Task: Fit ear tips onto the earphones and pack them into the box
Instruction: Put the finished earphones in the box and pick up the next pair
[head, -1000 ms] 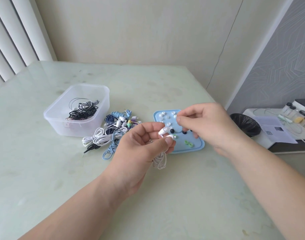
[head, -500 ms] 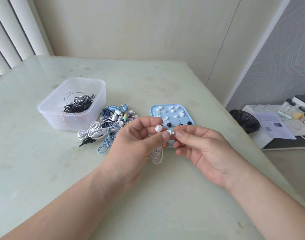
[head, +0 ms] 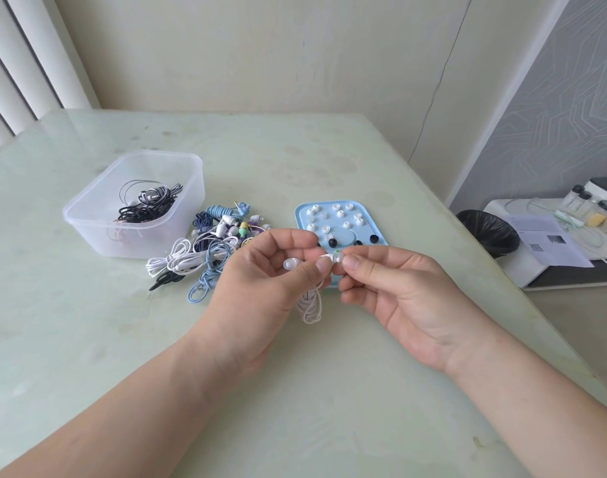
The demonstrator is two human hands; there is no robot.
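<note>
On my screen the left hand [head: 267, 288] has its grip curled round a white earphone [head: 291, 264], whose thin cord [head: 309, 308] loops below. The right hand [head: 402, 298] has its grip pinching a small rounded ear tip [head: 337, 259] against the bud's end. Both hover over the glossy pale-green counter [head: 295, 408], just before the blue tray [head: 299, 215] of domed tips; the clear plastic box [head: 98, 232] holding black cords sits left, beside a tangled earphone pile [head: 205, 257].
</note>
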